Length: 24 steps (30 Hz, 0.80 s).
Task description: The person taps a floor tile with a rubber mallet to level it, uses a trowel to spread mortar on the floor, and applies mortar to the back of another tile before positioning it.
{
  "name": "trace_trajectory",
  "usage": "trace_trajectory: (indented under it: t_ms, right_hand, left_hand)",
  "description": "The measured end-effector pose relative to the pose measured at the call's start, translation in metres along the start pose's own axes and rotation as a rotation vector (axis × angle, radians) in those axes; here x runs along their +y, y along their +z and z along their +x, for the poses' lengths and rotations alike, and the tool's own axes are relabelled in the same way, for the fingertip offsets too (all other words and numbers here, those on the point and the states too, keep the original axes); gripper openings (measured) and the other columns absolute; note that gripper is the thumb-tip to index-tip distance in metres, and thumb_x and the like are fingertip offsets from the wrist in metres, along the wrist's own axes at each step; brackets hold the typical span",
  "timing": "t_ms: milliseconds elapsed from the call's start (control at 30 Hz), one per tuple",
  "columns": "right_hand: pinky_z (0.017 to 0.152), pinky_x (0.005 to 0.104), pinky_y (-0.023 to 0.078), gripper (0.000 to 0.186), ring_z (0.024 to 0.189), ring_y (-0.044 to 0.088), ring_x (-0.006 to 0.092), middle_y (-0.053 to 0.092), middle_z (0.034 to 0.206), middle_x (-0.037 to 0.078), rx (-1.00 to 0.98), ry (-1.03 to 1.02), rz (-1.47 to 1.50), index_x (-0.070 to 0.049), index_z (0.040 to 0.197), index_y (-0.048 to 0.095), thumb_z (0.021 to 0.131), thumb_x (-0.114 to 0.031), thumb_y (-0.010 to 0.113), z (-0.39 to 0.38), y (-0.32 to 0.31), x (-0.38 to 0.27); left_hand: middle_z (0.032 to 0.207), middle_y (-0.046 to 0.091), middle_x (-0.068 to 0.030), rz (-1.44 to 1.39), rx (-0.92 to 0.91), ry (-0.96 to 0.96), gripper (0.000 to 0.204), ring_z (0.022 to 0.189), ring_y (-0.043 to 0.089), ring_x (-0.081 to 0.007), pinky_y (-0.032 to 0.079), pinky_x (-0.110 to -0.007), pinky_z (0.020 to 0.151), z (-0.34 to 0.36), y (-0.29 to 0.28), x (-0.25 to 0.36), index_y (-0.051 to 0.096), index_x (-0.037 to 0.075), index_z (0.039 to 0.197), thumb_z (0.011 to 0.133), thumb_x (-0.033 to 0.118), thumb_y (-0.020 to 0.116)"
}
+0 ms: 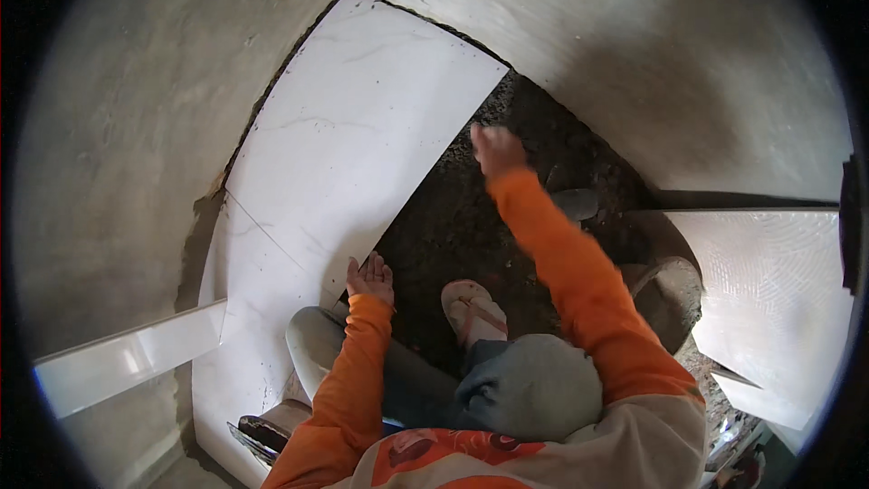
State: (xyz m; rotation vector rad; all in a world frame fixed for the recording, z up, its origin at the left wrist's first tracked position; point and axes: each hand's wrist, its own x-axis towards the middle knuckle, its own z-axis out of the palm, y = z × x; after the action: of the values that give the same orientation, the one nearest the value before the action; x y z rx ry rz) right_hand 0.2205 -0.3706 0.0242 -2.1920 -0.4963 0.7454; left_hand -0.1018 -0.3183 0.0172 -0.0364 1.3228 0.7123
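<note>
Large white marble-patterned floor tiles (335,118) lie along the left wall, with dark, rough mortar or soil (444,217) beside their right edge. My left hand (372,279) rests at that edge near my knee, palm turned up and fingers extended, holding nothing. Farther out, my right hand (498,150) is over the dark bed close to the tile edge. Motion smears its fingers, so whether it holds anything cannot be made out. To the right of that hand lies a flat grey piece (576,204) whose kind is unclear.
Bare plastered walls meet at the far corner. A long pale straight bar (131,358) reaches in from the left onto the tiles. At right are a dirty bucket (670,303) and a pale panel (769,299) with curved ridges. My sandalled foot (473,311) is on the dark bed.
</note>
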Motion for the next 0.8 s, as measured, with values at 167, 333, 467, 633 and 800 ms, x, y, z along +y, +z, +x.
trace_trajectory:
  t_ms: [167, 333, 467, 633, 800]
  right_hand:
    - [0.039, 0.0326, 0.045, 0.047, 0.045, 0.056, 0.0219, 0.059, 0.060, 0.014, 0.181, 0.335, 0.576, 0.004, 0.078, 0.059, 0.075, -0.041, 0.069, 0.098, 0.034, 0.015]
    - [0.032, 0.0289, 0.036, 0.052, 0.041, 0.049, 0.0176, 0.053, 0.057, 0.010, 0.062, 0.399, 0.666, 0.000, 0.064, 0.050, 0.072, -0.048, 0.070, 0.092, 0.044, 0.007]
    - [0.035, 0.0270, 0.035, 0.056, 0.044, 0.047, 0.0158, 0.050, 0.060, 0.004, 0.069, 0.184, 0.697, -0.001, 0.085, 0.051, 0.068, -0.050, 0.072, 0.108, 0.035, 0.034]
    - [0.053, 0.0354, 0.044, 0.059, 0.064, 0.051, 0.0204, 0.051, 0.078, 0.009, 0.066, 0.239, 0.799, 0.000, 0.099, 0.050, 0.074, -0.050, 0.067, 0.113, 0.034, 0.041]
    - [0.067, 0.0380, 0.047, 0.061, 0.077, 0.053, 0.0217, 0.052, 0.087, 0.011, 0.046, 0.282, 0.772, 0.001, 0.100, 0.048, 0.076, -0.053, 0.063, 0.111, 0.045, 0.044]
  left_hand:
    - [0.092, 0.057, -0.0038, -0.088, 0.071, 0.068, 0.032, 0.084, 0.056, -0.0175, 0.048, -0.030, 0.064, 0.024, -0.014, -0.007, 0.053, 0.010, 0.098, 0.082, 0.037, 0.061]
    - [0.083, 0.057, -0.0031, -0.099, 0.127, 0.127, 0.025, 0.072, 0.058, -0.0183, 0.048, -0.031, 0.060, 0.019, -0.010, 0.001, 0.054, 0.013, 0.095, 0.082, 0.032, 0.064]
    - [0.083, 0.057, -0.0029, -0.109, 0.154, 0.133, 0.022, 0.069, 0.058, -0.0163, 0.047, -0.031, 0.060, 0.025, 0.000, -0.011, 0.054, 0.013, 0.094, 0.083, 0.030, 0.064]
    - [0.086, 0.060, -0.0032, -0.169, 0.209, 0.213, 0.024, 0.059, 0.052, -0.0113, 0.046, -0.027, 0.055, 0.030, -0.003, -0.021, 0.055, 0.011, 0.095, 0.082, 0.028, 0.065]
    - [0.089, 0.059, -0.0030, -0.135, 0.103, 0.295, 0.027, 0.058, 0.050, -0.0108, 0.045, -0.025, 0.052, 0.032, -0.014, -0.020, 0.055, 0.008, 0.098, 0.081, 0.027, 0.066]
